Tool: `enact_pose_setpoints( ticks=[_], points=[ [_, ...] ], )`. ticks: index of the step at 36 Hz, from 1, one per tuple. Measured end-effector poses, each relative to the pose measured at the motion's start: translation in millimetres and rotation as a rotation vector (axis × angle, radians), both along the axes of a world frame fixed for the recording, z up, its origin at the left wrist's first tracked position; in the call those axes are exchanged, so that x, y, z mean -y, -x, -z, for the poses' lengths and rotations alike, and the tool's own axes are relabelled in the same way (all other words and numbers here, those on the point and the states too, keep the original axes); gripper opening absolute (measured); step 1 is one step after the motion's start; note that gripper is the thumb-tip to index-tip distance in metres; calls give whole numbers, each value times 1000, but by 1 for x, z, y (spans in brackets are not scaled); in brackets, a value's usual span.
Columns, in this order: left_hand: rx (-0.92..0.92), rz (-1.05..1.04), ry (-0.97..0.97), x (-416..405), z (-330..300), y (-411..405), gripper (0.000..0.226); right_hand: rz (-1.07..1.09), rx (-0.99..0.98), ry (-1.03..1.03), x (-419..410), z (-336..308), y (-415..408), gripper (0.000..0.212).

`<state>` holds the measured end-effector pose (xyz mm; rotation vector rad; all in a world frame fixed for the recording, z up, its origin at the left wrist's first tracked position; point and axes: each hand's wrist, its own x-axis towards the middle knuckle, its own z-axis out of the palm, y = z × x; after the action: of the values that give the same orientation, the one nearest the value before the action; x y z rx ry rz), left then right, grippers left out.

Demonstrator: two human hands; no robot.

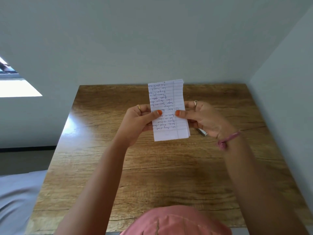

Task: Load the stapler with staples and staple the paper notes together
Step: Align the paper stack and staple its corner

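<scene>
- Two hands hold notes (168, 110): your left hand (142, 119) and right hand (205, 118) pinch opposite edges, thumbs in front.
- Notes' long axis runs 12 to 6.
- Stapler (202, 132), probably, pokes out at 4 o'clock, under your right hand, which is nearer.

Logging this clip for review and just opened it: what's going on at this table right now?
A person holds a small stack of lined, handwritten paper notes above a wooden table. The left hand and right hand each pinch a side edge, thumbs on the front. A metal object, possibly the stapler, lies on the table mostly hidden behind the right hand. Whether the notes are stapled cannot be told.
</scene>
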<state>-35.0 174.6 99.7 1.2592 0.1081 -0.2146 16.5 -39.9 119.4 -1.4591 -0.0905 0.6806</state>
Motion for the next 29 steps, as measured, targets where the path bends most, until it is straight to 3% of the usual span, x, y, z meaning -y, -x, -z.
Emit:
enact_pose_setpoints(
  ticks=[9,14,17,24,29],
  points=[
    [-38,130,-15,-9,-12,-4,16,-16,-41,-73,2,2,-6,37],
    [-90,222,38,-16,-20,-6,24,-35,-8,-101,4,3,-7,17],
    [-116,217,80,-19,-22,-7,25,-28,105,-65,2,5,-5,37],
    [-132,185,156,-16,-18,-5,38,27,350,4,2,7,1,43],
    [-146,126,288,-10,-18,-1,27,69,416,-23,3,5,4,51]
  ],
)
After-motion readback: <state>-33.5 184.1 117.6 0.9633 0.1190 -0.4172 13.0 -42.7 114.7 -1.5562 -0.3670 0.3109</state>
